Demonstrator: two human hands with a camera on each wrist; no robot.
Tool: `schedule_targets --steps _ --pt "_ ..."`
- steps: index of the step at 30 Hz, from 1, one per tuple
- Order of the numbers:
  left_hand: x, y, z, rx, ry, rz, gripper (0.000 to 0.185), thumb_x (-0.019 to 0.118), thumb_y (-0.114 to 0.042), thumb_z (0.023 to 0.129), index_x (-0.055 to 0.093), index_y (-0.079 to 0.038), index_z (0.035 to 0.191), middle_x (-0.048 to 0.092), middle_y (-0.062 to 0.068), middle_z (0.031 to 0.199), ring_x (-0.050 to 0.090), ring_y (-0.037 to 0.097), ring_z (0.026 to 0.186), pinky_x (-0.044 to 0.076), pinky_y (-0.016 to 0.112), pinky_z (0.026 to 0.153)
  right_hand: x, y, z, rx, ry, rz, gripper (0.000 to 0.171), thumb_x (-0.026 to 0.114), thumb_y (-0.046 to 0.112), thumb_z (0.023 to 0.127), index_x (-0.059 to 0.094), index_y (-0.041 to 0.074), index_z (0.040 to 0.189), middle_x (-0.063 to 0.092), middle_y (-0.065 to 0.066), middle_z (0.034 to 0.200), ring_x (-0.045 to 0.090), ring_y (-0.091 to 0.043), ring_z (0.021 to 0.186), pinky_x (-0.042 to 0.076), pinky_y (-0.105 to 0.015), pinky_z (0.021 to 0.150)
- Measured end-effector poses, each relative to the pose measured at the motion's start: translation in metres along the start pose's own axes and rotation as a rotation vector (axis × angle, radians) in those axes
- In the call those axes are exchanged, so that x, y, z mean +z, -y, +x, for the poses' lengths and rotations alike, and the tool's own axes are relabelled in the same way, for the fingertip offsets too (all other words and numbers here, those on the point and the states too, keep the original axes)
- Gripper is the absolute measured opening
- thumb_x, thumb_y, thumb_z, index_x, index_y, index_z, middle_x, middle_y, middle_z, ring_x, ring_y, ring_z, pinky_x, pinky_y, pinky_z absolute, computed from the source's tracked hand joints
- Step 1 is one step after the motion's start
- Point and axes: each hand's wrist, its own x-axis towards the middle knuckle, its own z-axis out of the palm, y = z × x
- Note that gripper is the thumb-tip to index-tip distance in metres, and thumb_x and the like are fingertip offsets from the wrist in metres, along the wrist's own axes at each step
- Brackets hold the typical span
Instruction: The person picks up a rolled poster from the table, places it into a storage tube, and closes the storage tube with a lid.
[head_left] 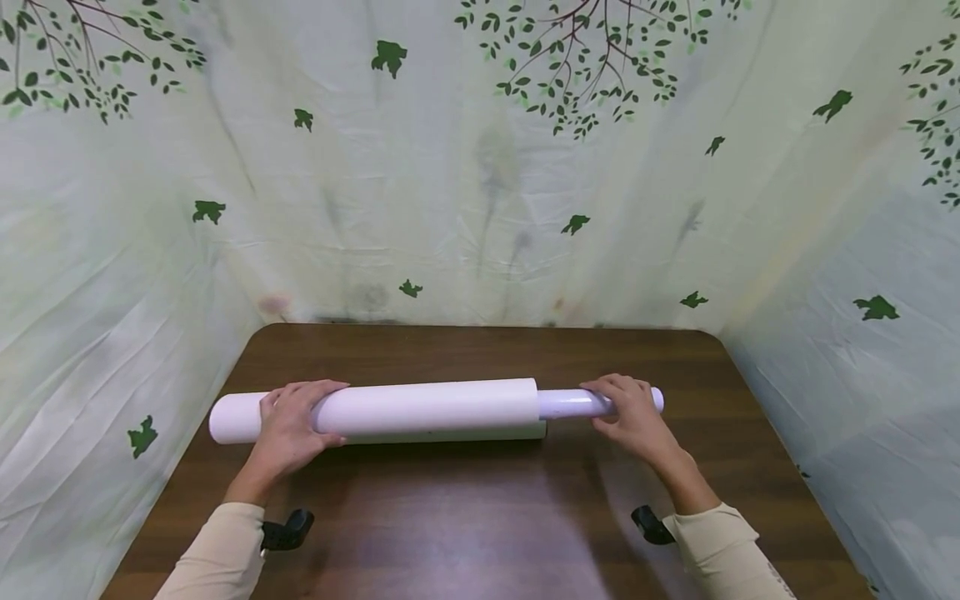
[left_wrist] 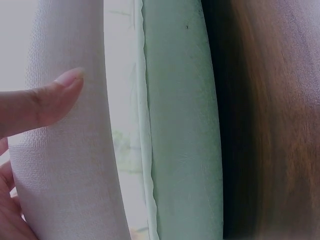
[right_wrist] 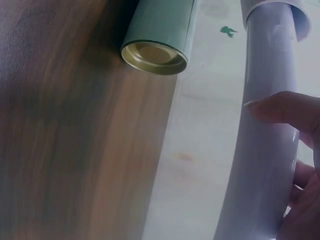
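Head view: the white roll (head_left: 435,406) is held crosswise over the table (head_left: 480,517). It is gripped toward its left part by the left hand (head_left: 295,425), fingers over the top, thumb on the near side. From its right end a glossy pale tube (head_left: 562,403) projects, wrapped by the thumb and curled fingers of the right hand (head_left: 630,417). Backdrop (left_wrist: 122,100) is seen between the white roll and a green roll (left_wrist: 185,125), which appears to rest on the table.

Step in hand is judged to be sliding of the tube within the roll; direction (in or out) cannot be told. For the next move, the roll should be steadied while the tube is kept in line.

Not made out: most fingertips, the tube's inner length, and much of the green roll in the head view, masked by the white roll.
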Motion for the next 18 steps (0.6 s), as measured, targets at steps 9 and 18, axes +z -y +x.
schedule_targets --steps 9,18 --pt "-0.002 0.000 -0.002 0.033 -0.017 0.009 0.067 0.090 -0.007 0.057 0.062 -0.007 0.118 0.063 0.020 0.117 0.046 0.040 0.112 0.018 0.062 0.095 0.004 0.009 0.001 0.002 -0.015 -0.010 0.049 0.087 0.004 0.065 0.068 0.005 0.111 0.066 -0.012 0.108 0.057 -0.035 0.103 0.033 -0.051 0.088" --pt "0.000 -0.002 -0.002 0.027 -0.019 0.005 0.067 0.090 -0.007 0.058 0.062 -0.007 0.119 0.063 0.020 0.118 0.045 0.040 0.111 0.018 0.062 0.095 0.007 0.016 0.005 -0.045 -0.026 0.002 0.044 0.086 0.001 0.064 0.067 0.006 0.103 0.067 -0.009 0.102 0.059 -0.031 0.099 0.038 -0.051 0.087"
